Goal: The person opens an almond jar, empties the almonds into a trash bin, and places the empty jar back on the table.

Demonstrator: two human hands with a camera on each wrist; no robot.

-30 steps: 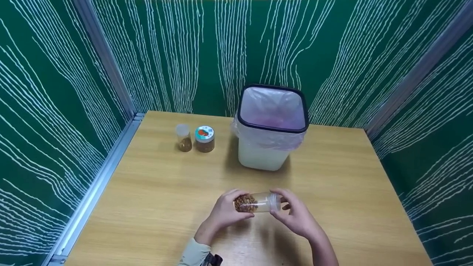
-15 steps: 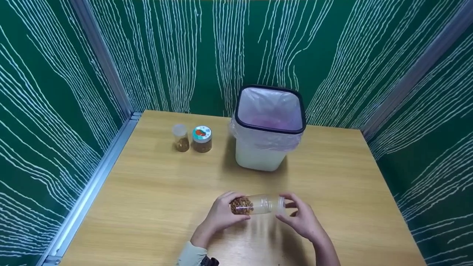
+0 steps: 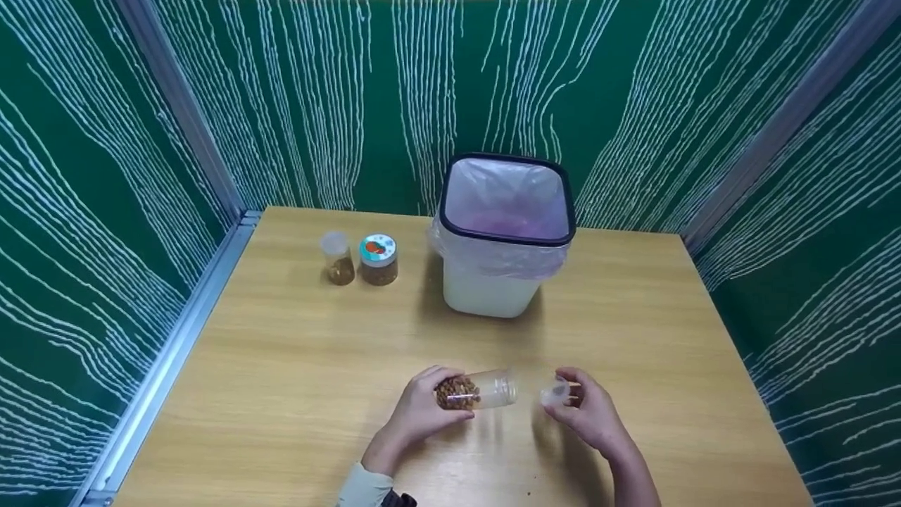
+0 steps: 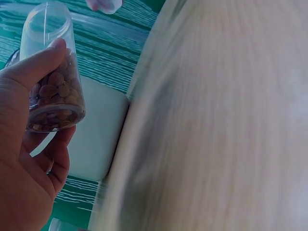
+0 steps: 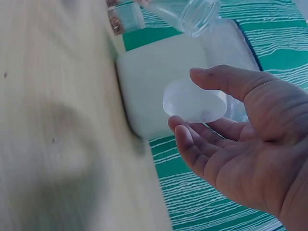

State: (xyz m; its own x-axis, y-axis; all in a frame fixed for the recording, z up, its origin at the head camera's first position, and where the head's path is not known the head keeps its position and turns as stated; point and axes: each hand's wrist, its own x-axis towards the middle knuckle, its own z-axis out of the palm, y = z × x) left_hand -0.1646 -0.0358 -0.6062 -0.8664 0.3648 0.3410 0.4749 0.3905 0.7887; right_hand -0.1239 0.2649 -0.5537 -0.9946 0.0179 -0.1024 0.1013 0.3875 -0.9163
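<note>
My left hand (image 3: 424,407) grips a clear jar (image 3: 493,389) by its base end, tilted on its side above the table, with brown nuts gathered at the bottom. In the left wrist view the thumb of my left hand (image 4: 29,144) lies along the wall of the jar (image 4: 50,67). To the right, my right hand (image 3: 595,415) pinches a translucent lid (image 3: 555,393) between thumb and fingers, apart from the jar's uncovered mouth. The right wrist view shows the lid (image 5: 195,102) held at the fingertips of my right hand (image 5: 250,139).
A white bin (image 3: 489,285) with a black rim and a pinkish liner stands at the table's back. Left of it are a jar with a decorated lid (image 3: 379,260) and a tall jar with a translucent lid (image 3: 338,259). Green patterned walls surround the wooden table (image 3: 281,366).
The lid has come off the jar's mouth and moved right with my right hand, leaving a gap. My left hand still grips the jar in nearly the same place.
</note>
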